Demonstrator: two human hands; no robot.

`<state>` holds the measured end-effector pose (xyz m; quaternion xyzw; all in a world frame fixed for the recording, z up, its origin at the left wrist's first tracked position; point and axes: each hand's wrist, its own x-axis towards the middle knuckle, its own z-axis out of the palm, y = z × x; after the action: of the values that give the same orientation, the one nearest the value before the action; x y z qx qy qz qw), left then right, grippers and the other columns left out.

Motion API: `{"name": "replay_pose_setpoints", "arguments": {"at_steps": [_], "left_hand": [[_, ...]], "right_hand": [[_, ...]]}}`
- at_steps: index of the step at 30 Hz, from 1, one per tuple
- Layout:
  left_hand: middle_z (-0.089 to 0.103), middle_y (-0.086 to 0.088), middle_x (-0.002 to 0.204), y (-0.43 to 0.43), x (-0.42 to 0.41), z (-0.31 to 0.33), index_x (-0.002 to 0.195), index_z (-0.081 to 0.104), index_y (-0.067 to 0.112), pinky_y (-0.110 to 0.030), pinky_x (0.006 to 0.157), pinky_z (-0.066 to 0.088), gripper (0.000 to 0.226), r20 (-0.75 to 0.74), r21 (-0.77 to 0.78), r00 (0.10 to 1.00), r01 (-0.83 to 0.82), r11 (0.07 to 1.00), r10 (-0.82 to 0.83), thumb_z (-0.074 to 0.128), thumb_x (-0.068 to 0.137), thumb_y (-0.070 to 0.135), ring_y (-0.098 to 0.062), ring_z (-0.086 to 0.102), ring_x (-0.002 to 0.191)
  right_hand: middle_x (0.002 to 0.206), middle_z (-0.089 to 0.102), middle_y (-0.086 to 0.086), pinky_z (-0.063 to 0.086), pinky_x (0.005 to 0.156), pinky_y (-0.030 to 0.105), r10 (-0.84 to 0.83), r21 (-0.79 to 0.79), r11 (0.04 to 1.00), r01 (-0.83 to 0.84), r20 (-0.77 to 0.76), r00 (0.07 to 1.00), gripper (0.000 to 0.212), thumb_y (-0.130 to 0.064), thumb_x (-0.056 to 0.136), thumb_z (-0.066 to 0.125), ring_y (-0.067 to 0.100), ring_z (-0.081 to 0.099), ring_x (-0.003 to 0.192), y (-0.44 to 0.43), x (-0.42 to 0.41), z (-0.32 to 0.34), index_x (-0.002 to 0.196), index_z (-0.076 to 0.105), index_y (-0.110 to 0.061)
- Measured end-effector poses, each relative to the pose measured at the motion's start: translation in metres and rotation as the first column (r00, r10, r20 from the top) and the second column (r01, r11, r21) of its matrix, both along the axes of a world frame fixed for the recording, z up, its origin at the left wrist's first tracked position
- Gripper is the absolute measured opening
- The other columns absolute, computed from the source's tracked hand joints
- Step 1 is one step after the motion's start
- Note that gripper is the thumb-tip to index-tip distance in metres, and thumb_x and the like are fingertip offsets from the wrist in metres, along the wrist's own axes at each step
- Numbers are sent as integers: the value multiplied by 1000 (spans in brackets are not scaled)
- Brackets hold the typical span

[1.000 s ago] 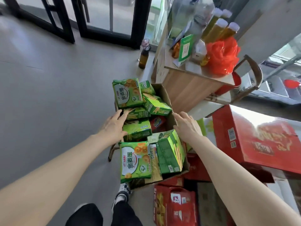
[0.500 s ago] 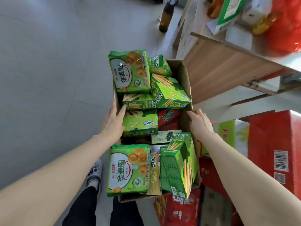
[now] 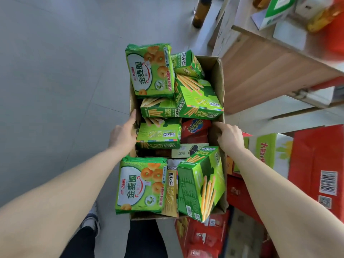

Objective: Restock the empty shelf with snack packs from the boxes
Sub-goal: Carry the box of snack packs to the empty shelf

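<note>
An open cardboard box (image 3: 220,84) sits in front of me, piled with snack packs. Green biscuit bags lie at its far end (image 3: 150,71) and near end (image 3: 141,185). Green stick-biscuit cartons (image 3: 200,97) fill the middle and right, and one stands tilted at the near right corner (image 3: 201,185). A red pack (image 3: 195,129) shows between them. My left hand (image 3: 122,135) grips the box's left wall, one digit stretched along the rim. My right hand (image 3: 229,136) grips the right wall with its fingers curled over the edge.
A wooden counter (image 3: 260,71) with goods on top stands at the right. A brown bottle (image 3: 201,13) is on the floor beyond the box. Red cartons (image 3: 316,164) and red packs (image 3: 202,237) are stacked right and below. Grey floor stretches to the left.
Both hands went from reaching toward the box to holding its side walls. The box now looks larger and nearer, and the view has tilted downward.
</note>
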<state>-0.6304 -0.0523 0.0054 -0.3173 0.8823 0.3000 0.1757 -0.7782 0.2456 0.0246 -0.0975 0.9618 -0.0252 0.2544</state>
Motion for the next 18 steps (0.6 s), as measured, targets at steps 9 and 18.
{"name": "replay_pose_setpoints", "arguments": {"at_steps": [9,18], "left_hand": [[40,2,49,-64,78,35,154,18,42,-28,52,35,83,-28,-16,995,-96,995,96,59,92,5,-15,42,49],[44,2,57,-188,211,67,153,19,46,-25,45,31,91,-4,-44,952,-307,951,307,61,88,-1,-15,44,53]], "right_hand": [[126,66,15,48,94,39,124,-48,991,-122,39,992,60,0,90,54,39,58,112,-73,46,39,143,53,-28],[128,64,15,46,94,40,346,-97,934,-344,5,938,61,0,88,55,38,56,113,-233,123,91,139,57,-33]]}}
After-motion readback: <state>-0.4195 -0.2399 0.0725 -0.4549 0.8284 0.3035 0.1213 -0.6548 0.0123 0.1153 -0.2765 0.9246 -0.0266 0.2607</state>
